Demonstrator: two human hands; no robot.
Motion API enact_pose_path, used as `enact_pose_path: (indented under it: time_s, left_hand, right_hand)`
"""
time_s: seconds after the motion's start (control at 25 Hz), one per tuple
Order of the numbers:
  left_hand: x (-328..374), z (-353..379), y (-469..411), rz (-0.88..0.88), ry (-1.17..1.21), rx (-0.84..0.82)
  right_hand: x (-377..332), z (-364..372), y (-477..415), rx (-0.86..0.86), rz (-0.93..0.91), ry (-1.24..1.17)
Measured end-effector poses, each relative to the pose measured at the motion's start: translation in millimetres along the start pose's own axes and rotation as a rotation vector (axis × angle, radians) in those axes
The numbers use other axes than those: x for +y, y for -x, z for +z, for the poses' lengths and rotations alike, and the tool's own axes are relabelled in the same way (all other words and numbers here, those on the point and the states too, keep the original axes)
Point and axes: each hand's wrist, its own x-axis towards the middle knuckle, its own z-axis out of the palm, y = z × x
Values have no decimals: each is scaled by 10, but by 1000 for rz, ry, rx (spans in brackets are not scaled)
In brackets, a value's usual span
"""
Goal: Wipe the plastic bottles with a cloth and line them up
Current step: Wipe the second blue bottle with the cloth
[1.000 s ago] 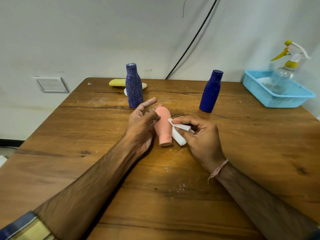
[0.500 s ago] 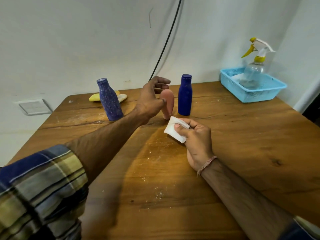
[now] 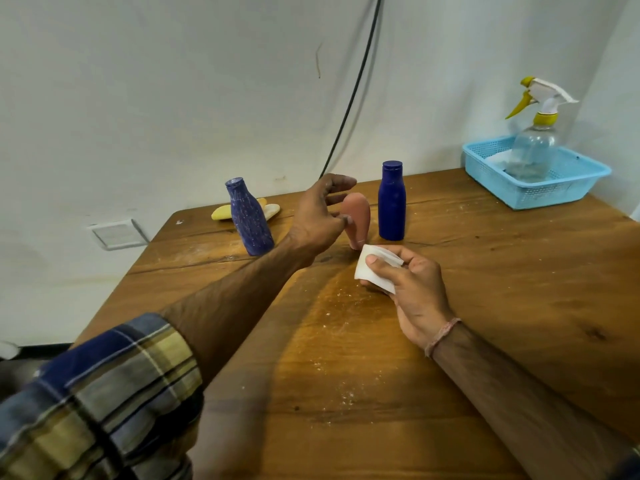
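Note:
A pink bottle (image 3: pixel 358 216) stands cap-down at the far middle of the wooden table (image 3: pixel 346 375), just left of a dark blue bottle (image 3: pixel 392 206). My left hand (image 3: pixel 318 216) is right beside the pink bottle with its fingers spread, the thumb tip close to its side. Further left stands a dusty blue bottle (image 3: pixel 249 220). A folded white cloth (image 3: pixel 367 268) is pinched in my right hand (image 3: pixel 412 285), which rests on the table in front of the pink bottle.
A yellow bottle (image 3: pixel 221 212) lies behind the dusty blue one near the wall. At the far right corner a light blue basket (image 3: pixel 554 195) holds a clear spray bottle (image 3: pixel 533 147). White dust speckles the tabletop. A black cable (image 3: pixel 349 98) runs down the wall.
My left hand carried the pink bottle from beside the cloth to the back of the table, stood it next to the dark blue bottle, and has spread its fingers. The right hand kept the cloth.

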Motion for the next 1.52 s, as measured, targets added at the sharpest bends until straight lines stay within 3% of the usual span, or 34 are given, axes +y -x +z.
enact_pose_path:
  time_s: [0.16,0.4,0.52,0.68,0.8,0.96,1.08,1.16,1.32,1.52]
  left_hand:
    - [-67,-134,320,-14,9,101]
    - [-333,-701,736,75,-101,478]
    - [-314,-1179,471,12,-178,630]
    - [-351,-1482,77,-258,-112,379]
    - [-451,-1466,-4,-261,-87,314]
    - [-389,-1256,268,-4,-227,355]
    - [-367,-945,707,330,-434,300]
    - [-391,-728,955,460,-484,266]
    - [-418,-395,1218,570,-573,290]
    - [-448,-265,1311,608,-581,376]
  right_hand:
    - [3,1,23,-12,-29,57]
    - [14,42,57,-29,-79,126]
    - [30,49,62,-51,-117,166]
    - [63,66,62,-56,-195,293]
    - [72,63,71,-76,-265,360]
    - [85,75,97,-74,-412,481]
    - [60,113,187,-63,-653,571]
    - [45,126,239,-40,-816,616]
    - [26,128,291,23,-1065,745]
    - [11,152,286,0,-1164,798]
